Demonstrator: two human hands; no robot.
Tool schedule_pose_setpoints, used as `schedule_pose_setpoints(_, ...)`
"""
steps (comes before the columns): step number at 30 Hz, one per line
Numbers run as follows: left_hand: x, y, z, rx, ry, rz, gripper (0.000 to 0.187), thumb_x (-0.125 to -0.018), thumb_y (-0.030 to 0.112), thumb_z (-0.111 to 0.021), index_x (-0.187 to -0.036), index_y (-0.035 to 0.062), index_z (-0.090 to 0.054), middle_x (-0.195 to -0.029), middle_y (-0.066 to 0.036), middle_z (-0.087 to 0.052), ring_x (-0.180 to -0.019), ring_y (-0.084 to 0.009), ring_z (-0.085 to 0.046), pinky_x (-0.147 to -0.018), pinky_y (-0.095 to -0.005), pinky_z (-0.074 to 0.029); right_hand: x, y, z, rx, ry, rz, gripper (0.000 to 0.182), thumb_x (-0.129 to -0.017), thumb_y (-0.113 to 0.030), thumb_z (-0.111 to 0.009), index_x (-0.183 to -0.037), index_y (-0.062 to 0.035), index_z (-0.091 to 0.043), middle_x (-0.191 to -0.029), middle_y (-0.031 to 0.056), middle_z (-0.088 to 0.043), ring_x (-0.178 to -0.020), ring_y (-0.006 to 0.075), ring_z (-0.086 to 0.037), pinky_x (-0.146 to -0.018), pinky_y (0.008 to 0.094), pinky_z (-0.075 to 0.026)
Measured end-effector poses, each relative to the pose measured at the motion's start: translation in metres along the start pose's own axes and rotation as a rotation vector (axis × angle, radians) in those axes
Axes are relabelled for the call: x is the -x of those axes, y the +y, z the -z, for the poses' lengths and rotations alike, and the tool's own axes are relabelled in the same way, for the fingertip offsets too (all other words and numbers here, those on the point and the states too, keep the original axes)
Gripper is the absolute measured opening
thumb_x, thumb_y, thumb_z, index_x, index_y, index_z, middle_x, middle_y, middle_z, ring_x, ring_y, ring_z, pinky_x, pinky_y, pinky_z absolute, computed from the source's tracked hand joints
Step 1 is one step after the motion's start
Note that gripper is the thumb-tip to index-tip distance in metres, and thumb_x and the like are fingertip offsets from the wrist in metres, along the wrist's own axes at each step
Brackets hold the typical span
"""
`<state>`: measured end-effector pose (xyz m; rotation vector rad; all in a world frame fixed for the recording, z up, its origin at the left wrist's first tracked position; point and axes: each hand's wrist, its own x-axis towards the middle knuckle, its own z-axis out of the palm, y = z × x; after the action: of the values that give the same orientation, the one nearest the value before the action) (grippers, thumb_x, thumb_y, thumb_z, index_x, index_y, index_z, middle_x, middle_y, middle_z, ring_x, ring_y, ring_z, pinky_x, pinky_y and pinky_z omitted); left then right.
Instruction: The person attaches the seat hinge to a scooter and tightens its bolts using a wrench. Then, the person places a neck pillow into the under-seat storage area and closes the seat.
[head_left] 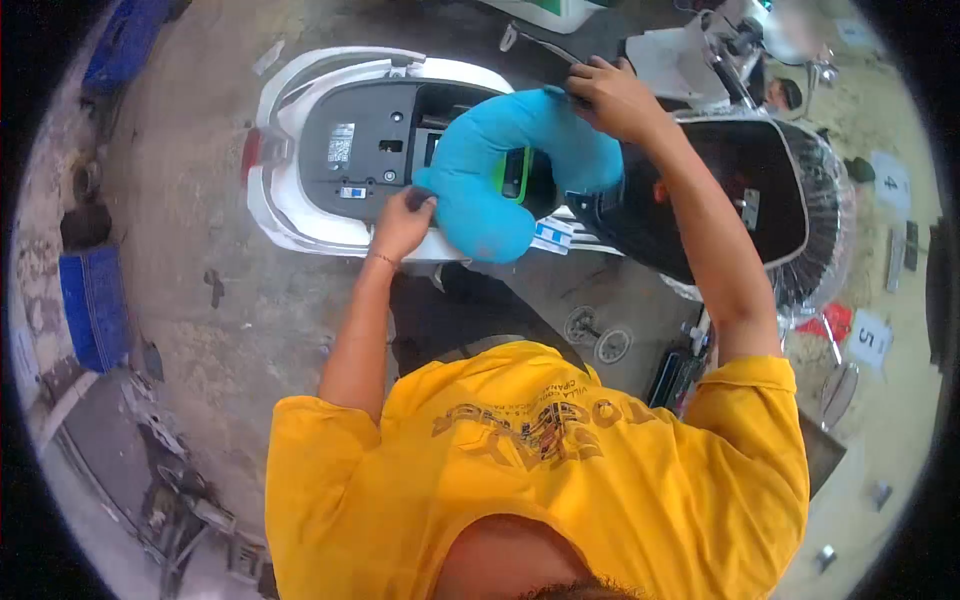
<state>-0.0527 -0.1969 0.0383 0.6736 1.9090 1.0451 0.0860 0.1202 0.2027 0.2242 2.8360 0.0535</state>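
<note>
A turquoise U-shaped neck pillow [480,150] lies across the opened white scooter [285,215], over its black under-seat tray [350,120]. My left hand [402,225] is closed at the pillow's left edge, thumb and fingers pinched together there. At the pillow's far upper edge, my right hand [615,100] has its fingers bent over the fabric, beside a small dark part. Through the pillow's gap a bright green-edged item [516,172] shows in the compartment. Below the pillow is a blue-and-white label [553,237]. The pillow hides much of the compartment.
The scooter's seat [740,190] is tipped open to the right, black underside showing, clear plastic around it. Another vehicle's white body [670,65] stands behind it. Blue bins [92,305] are on the left. Metal parts [600,335] lie on the floor near my legs.
</note>
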Motion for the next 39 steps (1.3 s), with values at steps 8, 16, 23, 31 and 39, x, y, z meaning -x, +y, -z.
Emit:
schedule_pose_setpoints(8, 0.023, -0.036, -0.037, 0.037, 0.337, 0.155, 0.031, -0.086, 0.024, -0.067, -0.104, -0.0011, -0.067, -0.099, -0.019, -0.071, -0.096, -0.0299, -0.068, -0.084, -0.0397, -0.051, -0.099, -0.008, -0.074, 0.151, 0.053, 0.1, 0.021, -0.086, -0.022, -0.06, -0.104, -0.0114, -0.065, -0.11, 0.0057, -0.062, -0.114, 0.029, -0.056, -0.089, 0.0599, -0.044)
schedule_pose_setpoints(16, 0.039, -0.035, -0.049, 0.138, 0.437, 0.293, 0.038, -0.082, 0.024, -0.073, -0.108, -0.0026, -0.065, -0.101, -0.017, -0.071, -0.097, -0.0291, -0.068, -0.087, -0.0382, -0.05, -0.145, -0.02, -0.101, 0.064, 0.054, 0.026, 0.026, -0.088, -0.022, -0.054, -0.11, -0.0155, -0.067, -0.117, 0.0053, -0.064, -0.114, 0.0292, -0.059, -0.092, 0.0627, -0.044)
schedule_pose_setpoints(23, 0.023, -0.04, -0.065, 0.122, 0.374, 0.263, 0.045, -0.077, 0.023, -0.077, -0.109, -0.0053, -0.062, -0.099, -0.019, -0.071, -0.096, -0.0287, -0.068, -0.086, -0.0374, -0.051, -0.104, -0.03, -0.105, -0.304, 0.476, -0.329, 0.037, -0.087, -0.037, -0.06, -0.114, -0.0131, -0.066, -0.118, 0.0134, -0.063, -0.116, 0.035, -0.056, -0.093, 0.0618, -0.043)
schedule_pose_setpoints(31, 0.016, -0.007, -0.05, -0.105, 0.332, 0.255, 0.047, -0.075, 0.023, -0.079, -0.108, -0.0052, -0.061, -0.096, -0.018, -0.072, -0.093, -0.0292, -0.069, -0.085, -0.0375, -0.051, 0.072, -0.069, -0.17, -0.774, -0.19, -0.538, 0.081, -0.062, -0.039, -0.084, -0.129, -0.006, -0.052, -0.113, 0.0263, -0.064, -0.105, 0.0401, -0.063, -0.089, 0.0466, -0.051)
schedule_pose_setpoints(39, -0.011, -0.008, -0.042, -0.468, 0.226, 0.185, 0.05, -0.075, 0.034, -0.078, -0.109, 0.0006, -0.061, -0.096, -0.02, -0.07, -0.094, -0.0369, -0.068, -0.082, -0.0443, -0.052, 0.076, -0.141, -0.216, -0.846, 0.062, -0.813, 0.063, -0.076, -0.036, -0.077, -0.13, -0.0162, -0.052, -0.116, 0.0148, -0.065, -0.112, 0.0383, -0.058, -0.091, 0.0559, -0.045)
